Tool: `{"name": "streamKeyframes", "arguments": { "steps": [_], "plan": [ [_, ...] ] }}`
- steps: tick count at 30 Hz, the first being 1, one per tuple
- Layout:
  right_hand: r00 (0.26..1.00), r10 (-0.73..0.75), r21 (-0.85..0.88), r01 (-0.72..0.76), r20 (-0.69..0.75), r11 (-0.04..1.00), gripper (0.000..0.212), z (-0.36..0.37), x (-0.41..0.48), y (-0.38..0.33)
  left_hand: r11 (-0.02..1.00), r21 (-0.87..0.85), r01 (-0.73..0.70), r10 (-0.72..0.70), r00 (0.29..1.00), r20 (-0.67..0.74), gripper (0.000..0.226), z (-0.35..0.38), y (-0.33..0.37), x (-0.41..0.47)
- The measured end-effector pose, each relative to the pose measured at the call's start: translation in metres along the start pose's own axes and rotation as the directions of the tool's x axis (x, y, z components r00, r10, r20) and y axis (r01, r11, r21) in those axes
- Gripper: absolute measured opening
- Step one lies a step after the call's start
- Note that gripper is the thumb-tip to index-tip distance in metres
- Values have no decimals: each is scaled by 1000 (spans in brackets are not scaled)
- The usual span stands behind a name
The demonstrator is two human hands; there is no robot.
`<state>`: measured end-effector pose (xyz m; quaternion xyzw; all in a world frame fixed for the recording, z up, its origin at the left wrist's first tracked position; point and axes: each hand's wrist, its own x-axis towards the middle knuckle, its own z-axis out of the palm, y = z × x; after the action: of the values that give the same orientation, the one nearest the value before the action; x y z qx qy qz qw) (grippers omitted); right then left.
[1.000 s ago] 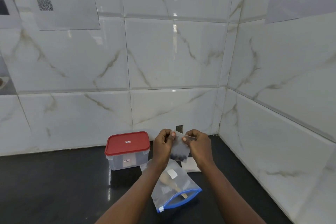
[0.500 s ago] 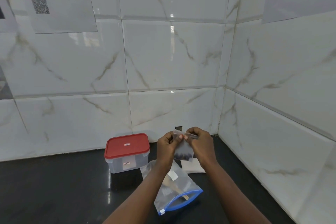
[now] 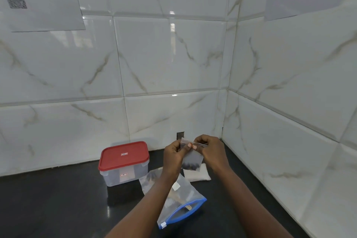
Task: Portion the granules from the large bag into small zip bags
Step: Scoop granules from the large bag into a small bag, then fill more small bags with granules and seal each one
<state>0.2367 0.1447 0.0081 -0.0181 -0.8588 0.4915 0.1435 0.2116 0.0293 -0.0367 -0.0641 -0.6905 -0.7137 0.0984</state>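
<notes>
The small zip bag is held in the air above the far part of the desk, just in front of the corner of the tiled wall. It hangs with its long axis close to vertical: the sealing strip points up and runs roughly level from left to right, and the dark granules are collected along the bottom edge. The left hand pinches the left part of the top strip between curled fingers and thumb. The right hand pinches the right part of the same strip in the same manner. The two thumb tips lie almost touching at the middle of the strip. The large bag lies flat on the desk below the left forearm. Its long axis runs diagonally from far left to near right, and its blue zip mouth points toward the near right, partly gaping. A tan object shows inside the mouth; it cannot be identified. A flat white stack lies on the desk directly beneath the held bag, just beside the large bag. A clear container with a red lid stands to the left, near the wall. A sheet with a QR code is fixed to the wall at upper left.
</notes>
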Motion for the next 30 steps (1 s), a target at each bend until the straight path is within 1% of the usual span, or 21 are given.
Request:
{"name": "streamKeyframes", "arguments": {
  "steps": [2, 4, 6, 8, 10, 13, 15, 17, 20, 22, 24, 26, 28, 30],
  "plan": [
    [999, 31, -40, -33, -34, 999, 9, -3, 1, 6, 998, 55, -25, 23, 999, 36, 8, 8, -2, 0],
    [992, 75, -36, -78, -97, 996, 13, -8, 2, 12, 995, 93, -26, 21, 998, 58, 2, 18, -4, -2],
    [985, 103, 6, -103, -136, 995, 9, -15, 0, 18, 998, 63, 5, -10, 998, 68, 6, 24, -8, -2],
    [988, 93, 8, -93, -121, 996, 8, -24, -3, 26, 999, 10, 36, -37, 993, 109, 10, 26, -12, -2],
    [991, 96, 7, -96, -94, 995, 12, -34, -4, 35, 997, -18, 71, -68, 987, 148, 18, 29, -15, -1],
    [981, 150, 19, -149, -124, 989, 18, -45, -3, 49, 990, -52, 132, -122, 978, 167, 24, 37, -18, 1],
    [966, 205, 18, -204, -156, 979, 23, -51, 0, 60, 987, -20, 157, -151, 973, 175, 21, 48, -22, 4],
    [954, 252, 51, -247, -161, 968, 29, -52, 3, 69, 986, 31, 164, -167, 975, 150, 17, 57, -26, 6],
    [932, 295, 66, -287, -210, 956, 34, -55, 8, 84, 980, 68, 188, -195, 972, 129, 15, 76, -35, 11],
    [917, 332, 74, -324, -219, 943, 34, -59, 10, 99, 968, 82, 237, -247, 957, 151, 14, 89, -44, 13],
    [899, 381, 96, -368, -218, 925, 32, -64, 12, 116, 954, 128, 271, -294, 931, 214, 18, 101, -56, 14],
    [870, 451, 130, -432, -198, 892, 29, -66, 14, 136, 949, 196, 248, -296, 915, 274, 18, 113, -69, 14],
    [839, 512, 152, -490, -186, 858, 28, -67, 14, 155, 944, 235, 232, -293, 916, 276, 15, 124, -82, 13],
    [813, 550, 139, -532, -191, 835, 28, -64, 16, 174, 930, 273, 245, -313, 918, 244, 14, 135, -96, 14]
  ]
}}
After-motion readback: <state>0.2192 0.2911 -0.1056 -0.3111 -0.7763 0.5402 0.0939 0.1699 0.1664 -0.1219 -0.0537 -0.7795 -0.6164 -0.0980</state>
